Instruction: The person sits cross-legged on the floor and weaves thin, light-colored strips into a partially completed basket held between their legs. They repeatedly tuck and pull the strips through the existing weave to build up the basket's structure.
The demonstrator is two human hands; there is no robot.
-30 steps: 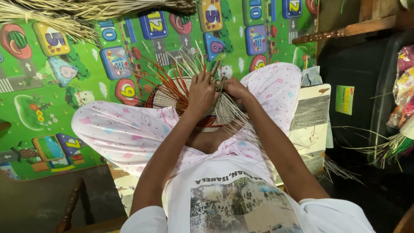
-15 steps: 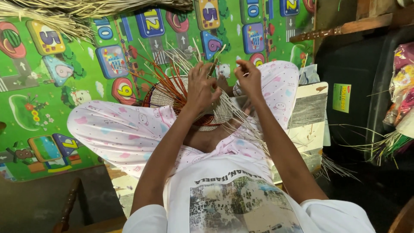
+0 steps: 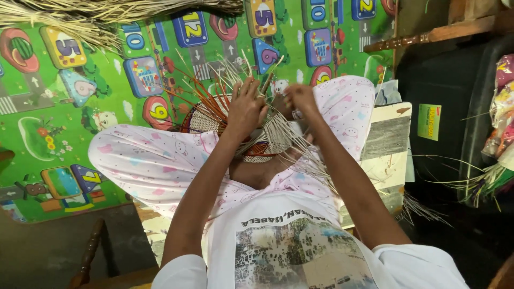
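Your left hand (image 3: pixel 245 109) lies flat over the half-woven basket (image 3: pixel 214 120), fingers spread and pressing on the pale and reddish strands that fan up from its rim. Your right hand (image 3: pixel 301 99) sits just beside it, on the right, closed in a loose fist around a bunch of pale straw strips (image 3: pixel 289 140); exactly which strips the fingers pinch cannot be told, since the knuckles hide them. The basket rests in your lap, between your knees, its round woven base tilted toward the camera and partly hidden behind the left hand. Loose strips trail from under the right hand down across your thigh, over the pink patterned trousers (image 3: pixel 155 160).

Beyond your knees lies a green play mat (image 3: pixel 64 123) with coloured number tiles, spread on the floor. Along the top edge of the view a long bundle of dry straw (image 3: pixel 107 13) lies across the mat, well apart from the hands. To the right, near your right knee, stands a pale wooden board (image 3: pixel 388 144), and further right a dark bin (image 3: pixel 455 107) with a small green label. At the far right edge, green and yellow strands (image 3: pixel 490 182) poke into view
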